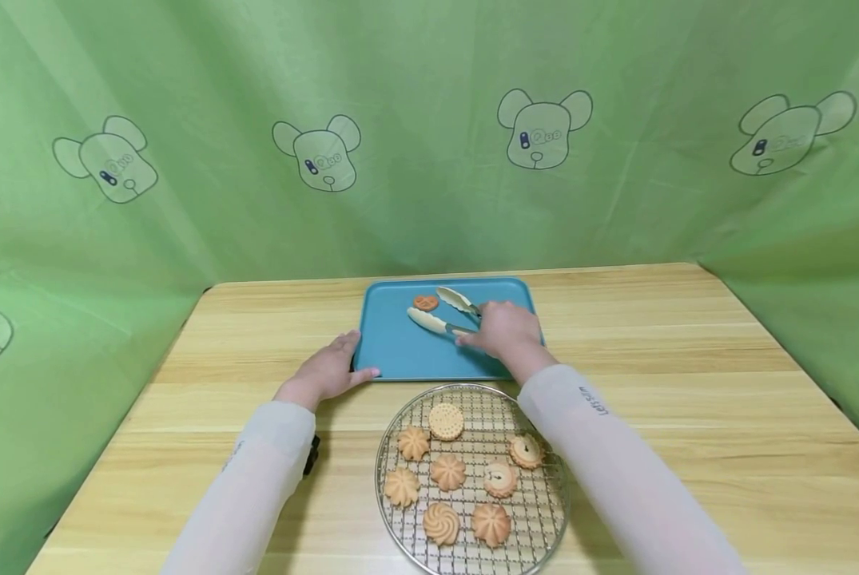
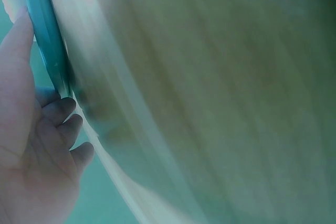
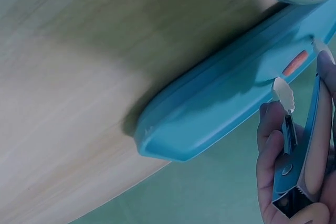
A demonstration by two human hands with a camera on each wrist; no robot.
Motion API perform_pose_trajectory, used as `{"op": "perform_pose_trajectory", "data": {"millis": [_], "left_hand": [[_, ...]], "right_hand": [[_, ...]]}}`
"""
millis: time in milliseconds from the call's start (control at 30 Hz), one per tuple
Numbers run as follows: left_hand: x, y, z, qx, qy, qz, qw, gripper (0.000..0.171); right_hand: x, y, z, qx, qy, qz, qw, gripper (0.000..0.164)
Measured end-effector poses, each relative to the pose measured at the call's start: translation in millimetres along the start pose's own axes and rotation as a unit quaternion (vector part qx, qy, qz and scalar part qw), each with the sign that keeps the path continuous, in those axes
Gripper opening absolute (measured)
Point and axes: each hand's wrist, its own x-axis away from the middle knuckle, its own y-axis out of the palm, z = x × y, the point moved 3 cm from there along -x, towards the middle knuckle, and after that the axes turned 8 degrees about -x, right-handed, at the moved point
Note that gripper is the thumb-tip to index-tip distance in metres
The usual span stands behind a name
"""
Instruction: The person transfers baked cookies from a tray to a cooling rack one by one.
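Note:
My right hand [image 1: 507, 327] grips a pair of tongs [image 3: 310, 135] with teal arms and cream scalloped tips. The tong tips stand spread apart over the blue tray [image 1: 393, 351]. A small orange-brown pretzel-shaped cookie [image 1: 425, 303] lies near the tray's far edge, by the gap between the tips. At the tray's near left corner is my left hand [image 1: 328, 367], its thumb stretched along the near rim and its fingers against the left side. In the left wrist view the thumb touches the tray's edge [image 2: 44, 24] and the other fingers bend loosely.
Close in front of the tray stands a round wire rack [image 1: 465, 471] with several cookies on it, among them a round dotted one [image 1: 446, 422] and a swirled one [image 1: 441, 523]. My right forearm passes over its right side. A green curtain [image 1: 429, 208] hangs behind the wooden table [image 1: 688, 383].

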Motion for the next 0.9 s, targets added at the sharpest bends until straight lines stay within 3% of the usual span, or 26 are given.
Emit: {"op": "perform_pose_trajectory", "data": {"millis": [333,900], "left_hand": [[-0.4,0.6,-0.8,0.000,-0.002,0.001,1.0000,0.090],[2.6,-1.4,2.1,0.006,-0.001,0.004,1.0000,0.090]], "right_hand": [[1.6,0.7,-2.4,0.003,0.008,0.000,1.000,0.070],[1.0,0.2,-2.1,0.014,0.006,0.001,1.000,0.065]]}}
